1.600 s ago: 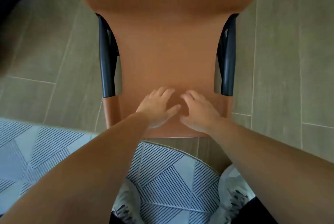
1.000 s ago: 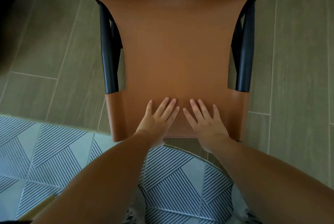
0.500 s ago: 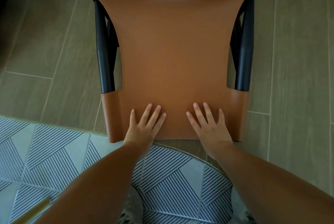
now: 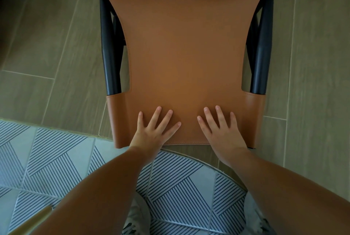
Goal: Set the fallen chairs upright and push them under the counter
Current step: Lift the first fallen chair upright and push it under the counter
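Chair [image 4: 186, 54]: top frame edge cuts off the far end of the tan leather panel, so the seat isn't visible. Black frame tubes [image 4: 108, 50] run under the leather sleeves at the near end and behind the panel at the far end; joints hidden. Legs not visible. Left hand [image 4: 153, 130] and right hand [image 4: 220, 132]: palms face down on the leather, thumbs mostly hidden. Forearms cut by the bottom edge. Shoes [image 4: 136, 221] mostly covered by the forearms. Yellowish bar [image 4: 32, 221] at bottom-left is cropped, can't identify. Top-left corner too dark to read.
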The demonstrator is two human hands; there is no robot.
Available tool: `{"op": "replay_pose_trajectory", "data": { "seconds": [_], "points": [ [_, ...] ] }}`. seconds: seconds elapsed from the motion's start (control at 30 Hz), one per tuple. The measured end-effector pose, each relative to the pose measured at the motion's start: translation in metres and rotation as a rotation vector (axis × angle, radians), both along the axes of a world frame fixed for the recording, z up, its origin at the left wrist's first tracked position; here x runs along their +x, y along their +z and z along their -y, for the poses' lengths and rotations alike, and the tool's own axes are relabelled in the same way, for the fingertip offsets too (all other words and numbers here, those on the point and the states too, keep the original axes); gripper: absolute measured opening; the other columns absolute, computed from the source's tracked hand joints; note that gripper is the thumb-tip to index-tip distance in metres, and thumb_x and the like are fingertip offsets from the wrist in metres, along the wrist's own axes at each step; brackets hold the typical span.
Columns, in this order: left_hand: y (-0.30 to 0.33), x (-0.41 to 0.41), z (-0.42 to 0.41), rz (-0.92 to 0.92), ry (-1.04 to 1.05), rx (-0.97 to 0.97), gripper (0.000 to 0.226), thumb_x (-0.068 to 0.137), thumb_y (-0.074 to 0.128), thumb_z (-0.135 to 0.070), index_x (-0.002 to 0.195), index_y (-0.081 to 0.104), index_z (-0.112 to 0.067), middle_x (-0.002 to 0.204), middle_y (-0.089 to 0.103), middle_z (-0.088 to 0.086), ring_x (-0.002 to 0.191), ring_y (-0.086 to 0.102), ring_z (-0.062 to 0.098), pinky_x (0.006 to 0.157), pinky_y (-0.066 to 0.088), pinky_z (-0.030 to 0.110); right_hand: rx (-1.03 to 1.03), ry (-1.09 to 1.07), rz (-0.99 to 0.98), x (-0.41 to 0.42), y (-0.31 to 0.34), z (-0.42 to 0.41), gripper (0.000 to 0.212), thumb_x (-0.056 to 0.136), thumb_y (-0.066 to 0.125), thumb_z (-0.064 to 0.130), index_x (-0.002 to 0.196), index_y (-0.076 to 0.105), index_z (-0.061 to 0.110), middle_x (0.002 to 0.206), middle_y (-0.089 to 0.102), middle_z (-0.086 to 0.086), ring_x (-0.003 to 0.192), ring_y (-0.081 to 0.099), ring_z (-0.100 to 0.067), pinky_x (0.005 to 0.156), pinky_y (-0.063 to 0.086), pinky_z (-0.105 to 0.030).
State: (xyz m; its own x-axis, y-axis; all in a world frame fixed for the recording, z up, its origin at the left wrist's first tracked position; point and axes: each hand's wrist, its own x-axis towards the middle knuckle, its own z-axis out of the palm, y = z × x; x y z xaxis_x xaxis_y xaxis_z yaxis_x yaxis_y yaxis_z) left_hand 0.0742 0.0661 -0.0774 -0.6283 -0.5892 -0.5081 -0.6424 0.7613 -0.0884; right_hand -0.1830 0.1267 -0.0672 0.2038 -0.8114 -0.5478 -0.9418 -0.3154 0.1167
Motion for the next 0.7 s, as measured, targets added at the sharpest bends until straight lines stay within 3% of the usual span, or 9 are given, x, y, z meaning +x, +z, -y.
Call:
{"op": "replay_pose_trajectory", "data": {
  "seconds": [0.27,0.7],
  "points": [
    [0.008,0.0,0.002,-0.019,-0.001,0.023,0.12,0.084,0.07,-0.04,0.147,-0.032,-0.034,0.158,-0.03,0.01,0.143,-0.025,0.042,0.109,0.005,0.073,0.022,-0.019,0.004,0.003,0.003,0.0,0.121,0.089,0.066,0.04,0.139,-0.041,0.013,0.155,-0.034,-0.018,0.143,-0.021,-0.049,0.112,0.009,-0.069],
    [0.014,0.003,-0.007,-0.015,0.013,0.032,0.115,0.088,0.066,-0.037,0.146,-0.033,-0.032,0.161,-0.025,0.011,0.145,-0.021,0.041,0.109,0.011,0.073,0.018,-0.016,0.028,0.007,0.004,0.001,0.111,0.09,0.067,0.038,0.148,-0.027,0.02,0.16,-0.017,-0.017,0.146,-0.011,-0.048,0.112,0.016,-0.067]
  ]
}}
